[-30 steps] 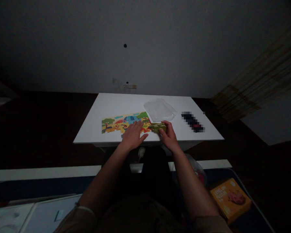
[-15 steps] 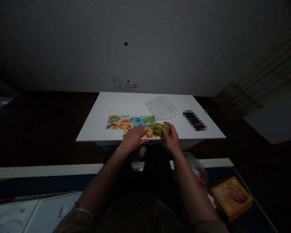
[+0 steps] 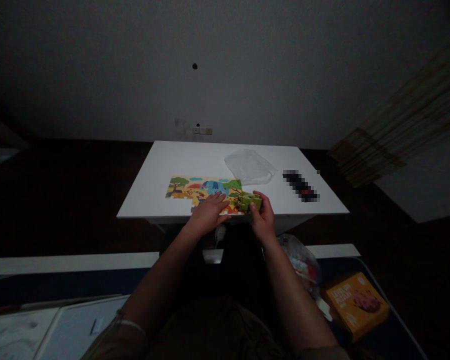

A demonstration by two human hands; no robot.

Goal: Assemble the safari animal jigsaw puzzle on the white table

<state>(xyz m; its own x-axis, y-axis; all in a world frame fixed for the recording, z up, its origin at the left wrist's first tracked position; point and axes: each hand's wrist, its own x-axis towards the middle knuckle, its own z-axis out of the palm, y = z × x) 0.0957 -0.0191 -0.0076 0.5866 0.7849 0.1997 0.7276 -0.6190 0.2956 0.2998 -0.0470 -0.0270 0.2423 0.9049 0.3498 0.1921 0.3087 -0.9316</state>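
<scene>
A partly joined jigsaw puzzle (image 3: 180, 184) with an elephant, trees and other animals lies near the front edge of the white table (image 3: 146, 200). My left hand (image 3: 209, 210) rests flat on its lower middle, fingers stretched out, hiding part of the picture. At the puzzle's right side, my right hand (image 3: 263, 215) grips a small stack of green puzzle pieces (image 3: 250, 202), thumb on the near face and fingers behind. The stack's left end overlaps the puzzle's right edge in view; whether it touches the puzzle I cannot tell.
A clear plastic bag (image 3: 249, 166) lies behind the puzzle. To the right is a dark, pixelated object (image 3: 300, 186). Beside my right forearm are another plastic bag (image 3: 302, 260) and an orange puzzle box (image 3: 356, 305). A white open case (image 3: 78, 325) sits at lower left.
The puzzle has shifted slightly to the right under my left hand. My right hand has tilted the stack of pieces and moved it slightly left.
</scene>
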